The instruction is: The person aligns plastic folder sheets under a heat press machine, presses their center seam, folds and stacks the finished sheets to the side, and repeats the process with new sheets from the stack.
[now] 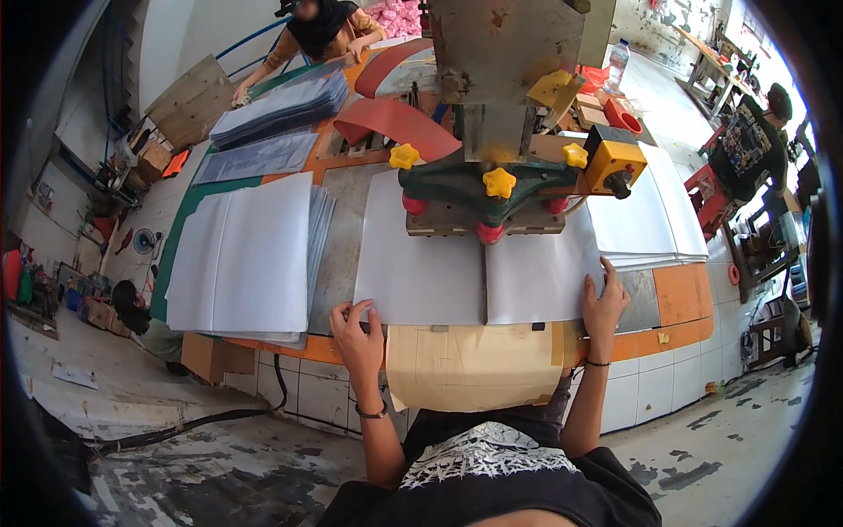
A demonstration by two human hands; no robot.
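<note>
A large white folded sheet (439, 263) lies on the metal worktop under a press machine (496, 189) that has yellow knobs and red feet. My left hand (356, 329) pinches the sheet's near left corner at the table edge. My right hand (604, 303) rests on the sheet's right edge, fingers spread along it. A dark fold line runs down the sheet's middle below the machine head.
A stack of white sheets (246, 255) lies to the left, another stack (654, 220) to the right. A brown cardboard panel (474, 364) hangs off the table front. One person works at the far end (320, 31); another person stands at right (751, 140). Cables trail on the floor (193, 426).
</note>
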